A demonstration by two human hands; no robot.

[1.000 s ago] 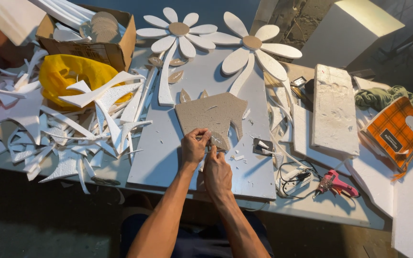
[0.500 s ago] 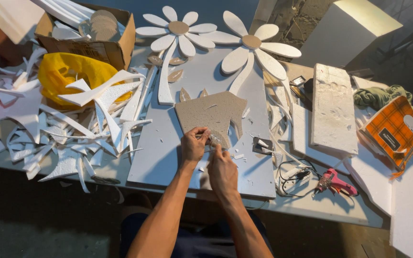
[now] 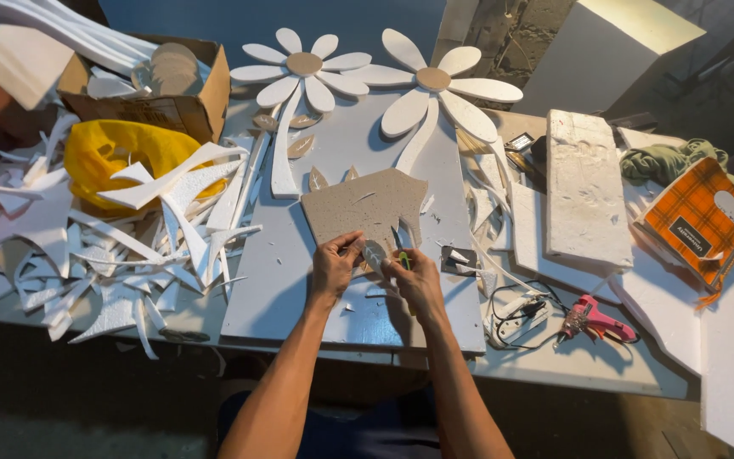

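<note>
White foam offcuts litter the surface's left side beside a yellow bag. At centre, the left hand pinches a small leaf-shaped piece, apparently steadying it against the brown board, while the right hand, closed around a green-handled cutter, works just beside it. Two foam daisies lie beyond; a pink glue gun rests at right.
</note>
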